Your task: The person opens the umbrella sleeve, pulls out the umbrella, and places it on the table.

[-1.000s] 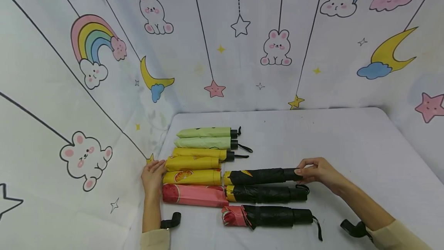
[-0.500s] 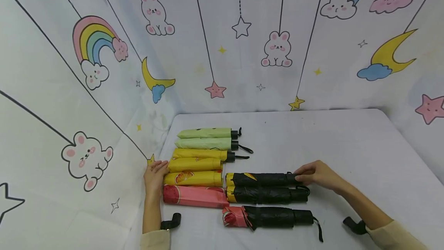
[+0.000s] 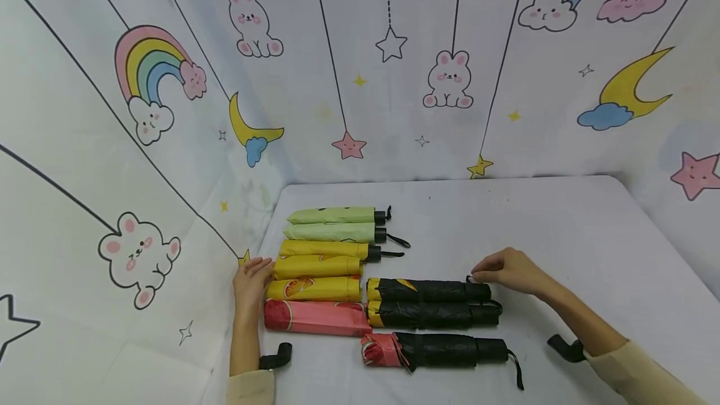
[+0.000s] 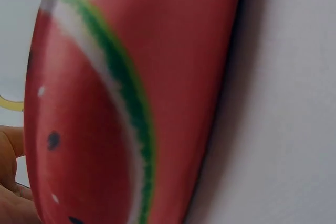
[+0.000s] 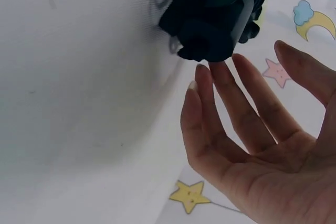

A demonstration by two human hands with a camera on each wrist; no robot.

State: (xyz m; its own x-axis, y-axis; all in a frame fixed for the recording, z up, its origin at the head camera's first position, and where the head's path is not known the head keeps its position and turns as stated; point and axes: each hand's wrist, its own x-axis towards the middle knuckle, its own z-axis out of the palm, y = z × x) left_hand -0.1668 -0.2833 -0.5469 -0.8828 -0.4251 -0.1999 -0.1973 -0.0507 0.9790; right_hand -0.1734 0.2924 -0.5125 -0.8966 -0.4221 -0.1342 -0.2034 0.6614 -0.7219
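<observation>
In the head view my left hand [image 3: 251,279] rests at the left ends of a plain yellow umbrella sleeve [image 3: 317,266] and an orange-printed yellow sleeve [image 3: 315,289]. A pink watermelon-print sleeve [image 3: 317,318] lies just below and fills much of the left wrist view. My right hand [image 3: 509,269] hovers by the handle end of a black folded umbrella [image 3: 435,290] with a yellow tip. In the right wrist view its fingers [image 5: 252,106] are spread and loosely bent, fingertips close to the dark handle. Another black-and-yellow umbrella [image 3: 435,315] lies alongside.
A black umbrella with a red tip [image 3: 435,350] lies nearest the front, its strap trailing right. Farther back are two light green umbrellas [image 3: 332,215] and a yellow one with a black handle [image 3: 323,249]. The white table [image 3: 562,224] meets a cartoon-print cloth [image 3: 388,111] behind.
My right hand has let go of the upper black umbrella's handle and moved up slightly. That umbrella now lies level, close against the one below. The left hand has barely moved.
</observation>
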